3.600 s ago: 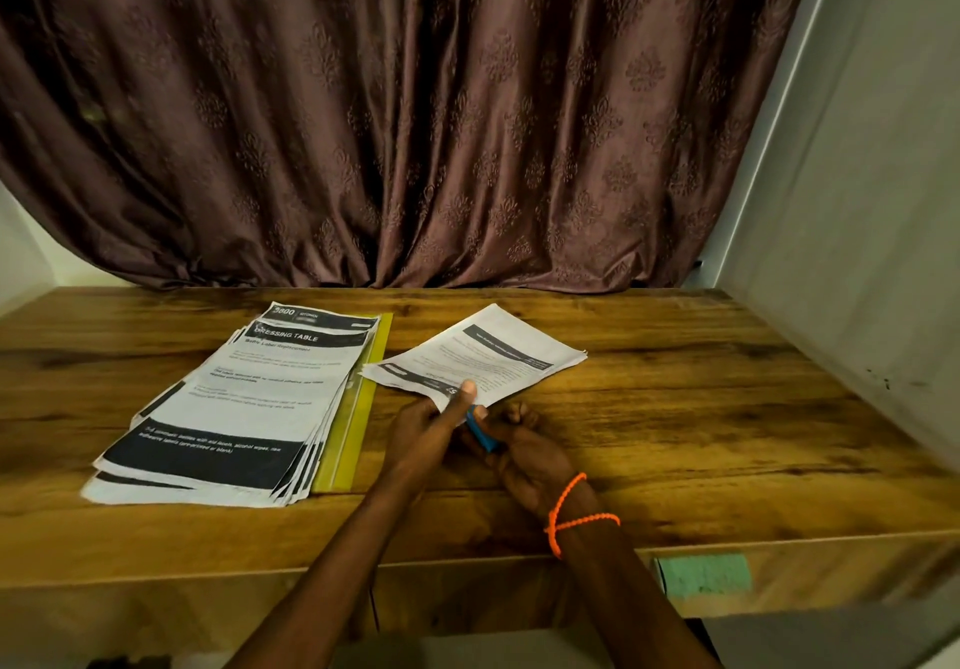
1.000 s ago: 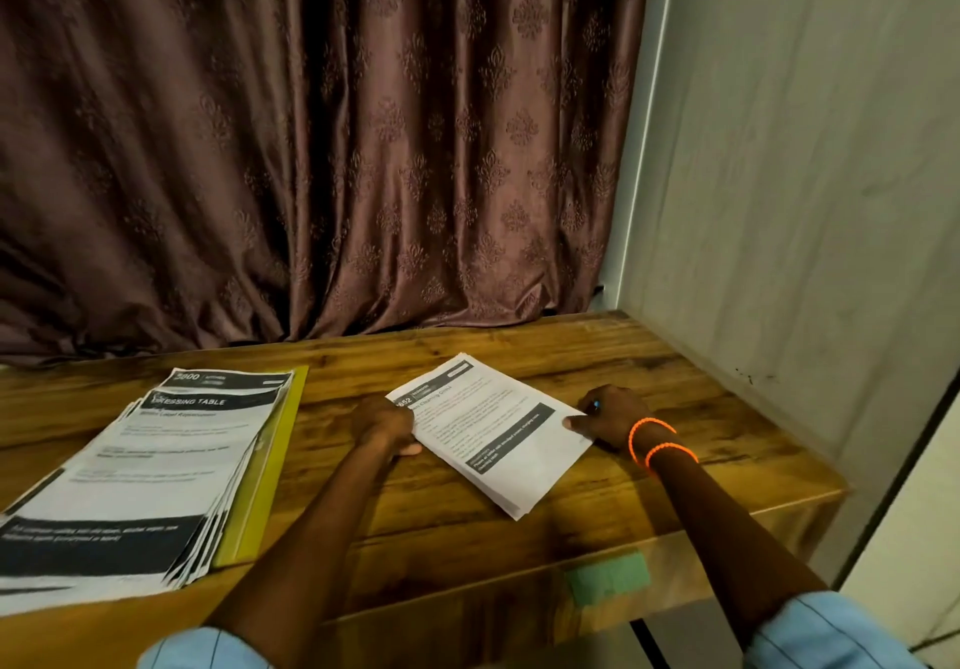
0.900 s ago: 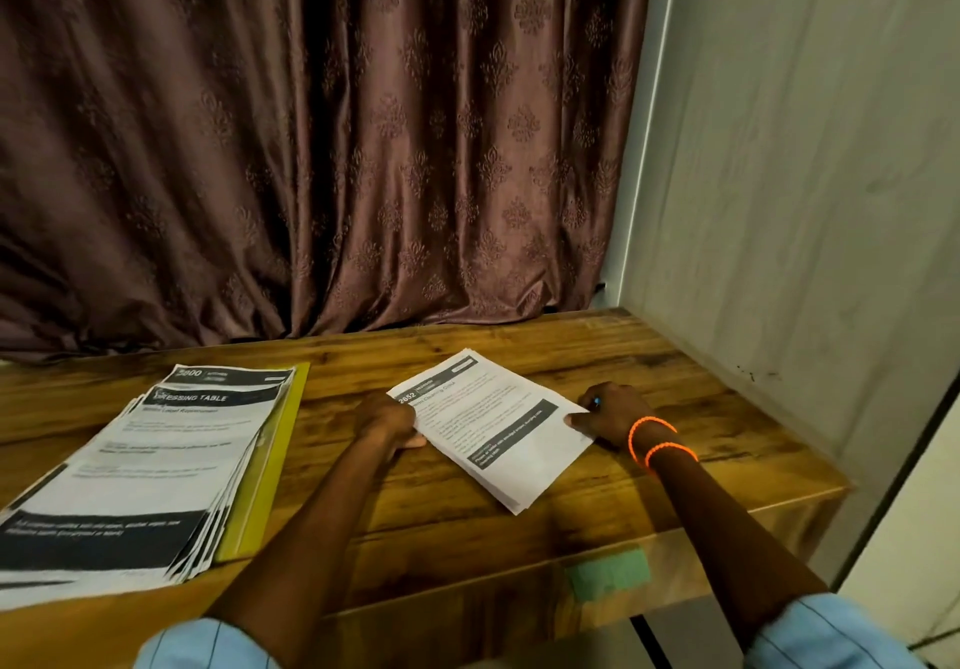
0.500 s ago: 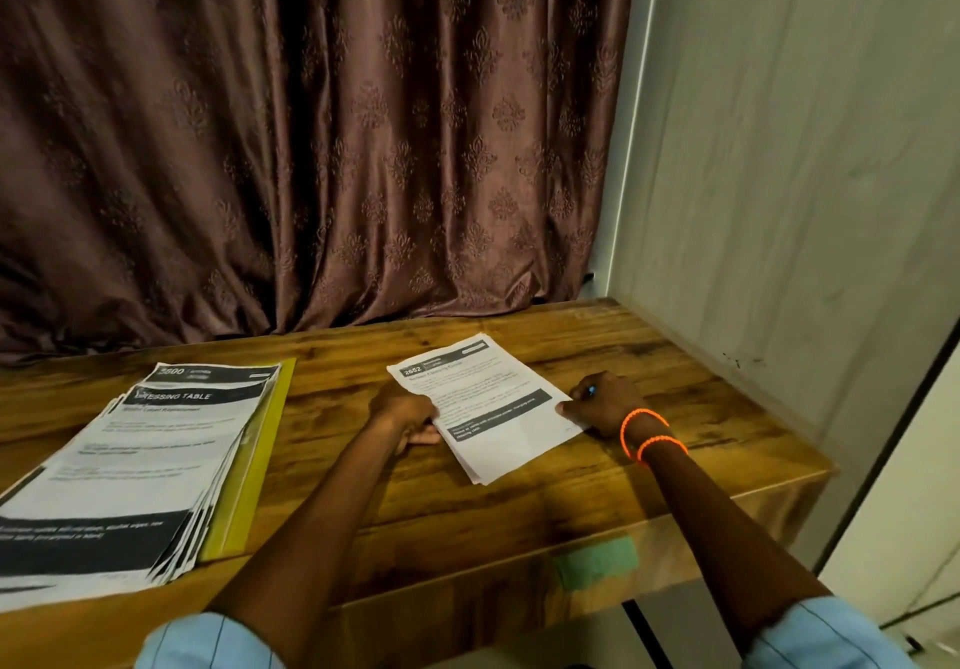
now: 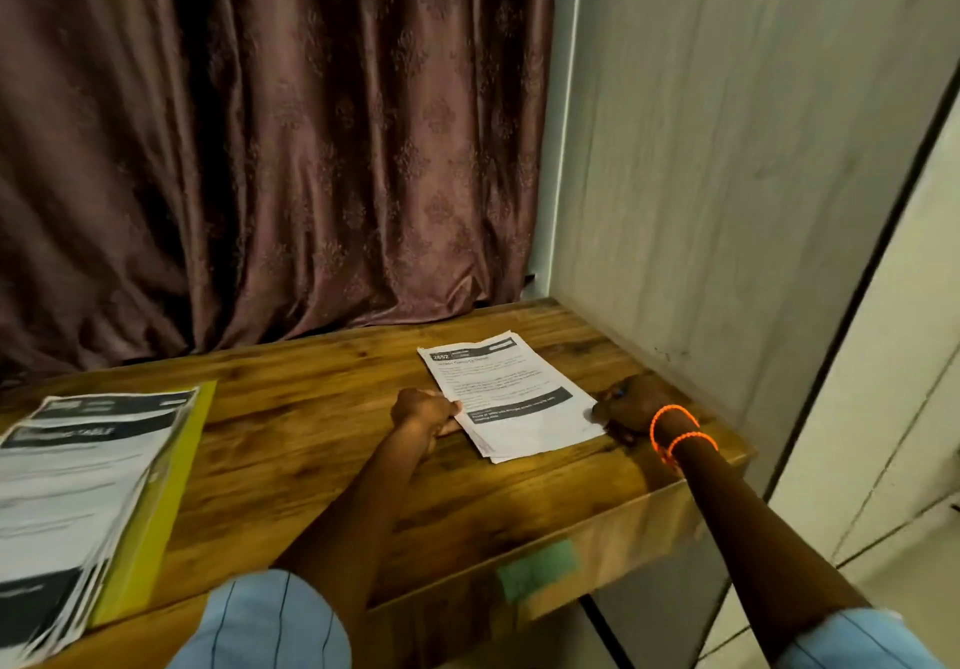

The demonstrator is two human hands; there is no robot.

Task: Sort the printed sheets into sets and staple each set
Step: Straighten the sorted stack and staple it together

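- A small set of printed sheets (image 5: 511, 398) lay flat on the wooden table (image 5: 311, 408), near its right end and close to the grey wall (image 5: 727, 149). The top sheet showed a dark header band and a second dark band lower down.
- The left hand (image 5: 423, 411) sat at the set's left edge with its fingers curled, pinching that edge.
- The right hand (image 5: 628, 408) sat at the set's lower right corner, touching the paper. Its fingers were curled around a small blue thing (image 5: 618, 392), of which only a speck showed, so what it was could not be told.
- Two orange bands (image 5: 675, 432) circled the right wrist, and both arms wore light blue sleeves (image 5: 265, 621).
- A bigger pile of printed sheets (image 5: 78, 486) lay fanned out at the table's left end, well apart from the set, on top of a yellow folder (image 5: 171, 471) whose right side stuck out from under it.
- A brown patterned curtain (image 5: 260, 149) hung behind the table.
- A strip of green tape (image 5: 537, 567) was stuck on the table's front edge.
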